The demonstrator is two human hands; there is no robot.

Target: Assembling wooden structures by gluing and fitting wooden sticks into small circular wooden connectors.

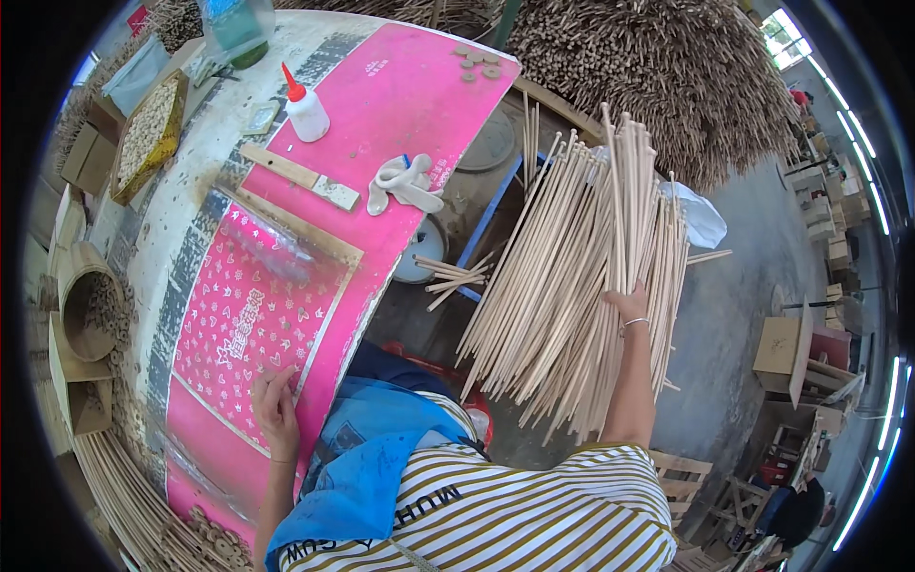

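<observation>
My right hand is closed around a bundle of thin wooden sticks. They stand out above the large pile of similar sticks, and several have a small knob at the far end. My left hand is over the near side of the pink patterned sheet. Its fingers are loosely bent and apart, and I see nothing held in them. Farther along the pink table cover lie a white glove, a wooden strip and a white squeeze bottle with a red tip.
Small round wooden discs lie at the table's far corner. A yellow tray of small wooden pieces is at the far left, with a tube-shaped container nearer. A big stack of sticks rises behind; cardboard boxes stand right.
</observation>
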